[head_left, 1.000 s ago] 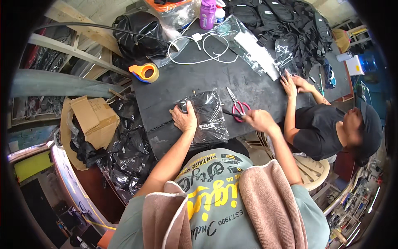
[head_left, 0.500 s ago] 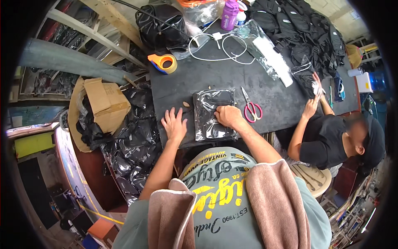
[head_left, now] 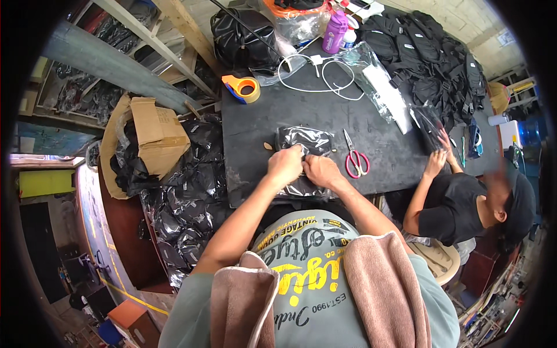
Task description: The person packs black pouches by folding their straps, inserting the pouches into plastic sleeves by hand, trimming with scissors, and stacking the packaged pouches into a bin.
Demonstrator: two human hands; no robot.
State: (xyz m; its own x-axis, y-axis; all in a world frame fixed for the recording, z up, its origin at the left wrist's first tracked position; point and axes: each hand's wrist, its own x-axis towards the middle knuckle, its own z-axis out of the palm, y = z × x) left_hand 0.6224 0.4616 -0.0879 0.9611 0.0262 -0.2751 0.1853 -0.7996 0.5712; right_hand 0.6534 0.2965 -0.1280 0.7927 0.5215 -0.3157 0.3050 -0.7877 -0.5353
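A clear plastic bag with a black item inside (head_left: 304, 145) lies on the black table (head_left: 383, 156) in front of me. My left hand (head_left: 285, 165) and my right hand (head_left: 321, 170) sit side by side on the bag's near edge, fingers curled and pinching the plastic. Red-handled scissors (head_left: 355, 158) lie on the table just right of my right hand.
An orange tape dispenser (head_left: 243, 88), white cables (head_left: 316, 72), a purple bottle (head_left: 335, 32) and a heap of black bags (head_left: 423, 52) fill the far table. A seated person in black (head_left: 464, 203) handles a bag at the right. A cardboard box (head_left: 156, 133) and packed bags (head_left: 185, 191) lie at left.
My left hand has moved from the table's left onto the bag's near edge, meeting my right hand. Both hands now pinch the bag together.
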